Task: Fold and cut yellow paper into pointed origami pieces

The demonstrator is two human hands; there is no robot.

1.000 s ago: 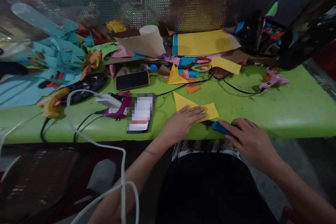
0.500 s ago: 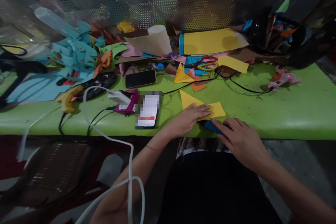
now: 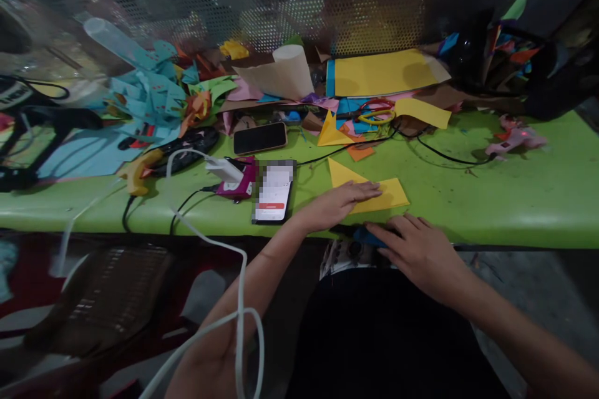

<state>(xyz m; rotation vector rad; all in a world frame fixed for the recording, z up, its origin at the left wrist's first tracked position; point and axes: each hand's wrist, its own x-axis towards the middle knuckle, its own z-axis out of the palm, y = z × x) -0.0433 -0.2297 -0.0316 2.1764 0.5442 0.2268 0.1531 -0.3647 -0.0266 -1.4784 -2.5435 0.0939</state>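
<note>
The single view looks from the wearer's head, forward and down, near enough to take in the left forearm [image 3: 262, 268] and right forearm [image 3: 510, 324]. Dark clothing [image 3: 388, 336] fills the space below the left grip [image 3: 344, 202] and right grip [image 3: 418, 255]. The green desk [image 3: 496, 209] spreads to both sides of the grips; beyond them, in poor light, stands what seems a perforated panel [image 3: 276, 6].
</note>
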